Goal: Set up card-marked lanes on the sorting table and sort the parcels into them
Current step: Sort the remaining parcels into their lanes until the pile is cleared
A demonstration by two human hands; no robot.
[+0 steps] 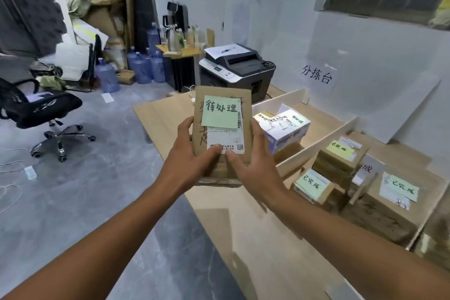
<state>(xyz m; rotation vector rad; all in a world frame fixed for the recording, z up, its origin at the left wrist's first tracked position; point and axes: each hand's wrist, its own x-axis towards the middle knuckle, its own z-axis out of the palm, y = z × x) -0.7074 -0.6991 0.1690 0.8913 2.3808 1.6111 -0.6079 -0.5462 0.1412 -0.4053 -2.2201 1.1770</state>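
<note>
Edge: pale wooden sorting table (pixel 158 114), left rim below; grey floor (pixel 97 190) beyond.
Grip: my left hand (pixel 194 156), right hand (pixel 253 161) clasp brown cardboard parcel (pixel 222 136) between them.

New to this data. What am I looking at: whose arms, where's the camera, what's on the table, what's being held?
There is no robot here. You see a person's two bare hands, filmed by one wide-angle camera worn on their head, looking forward and down.

The left hand and right hand both grip a brown cardboard parcel, held up in front of the camera. It carries a shipping label with a handwritten green note stuck over it.

Below is a wooden sorting table, split into lanes by upright white dividers. The far lane holds a white-and-blue box. The nearer lane holds brown parcels with green notes of their own. A printer stands beyond the table.
</note>
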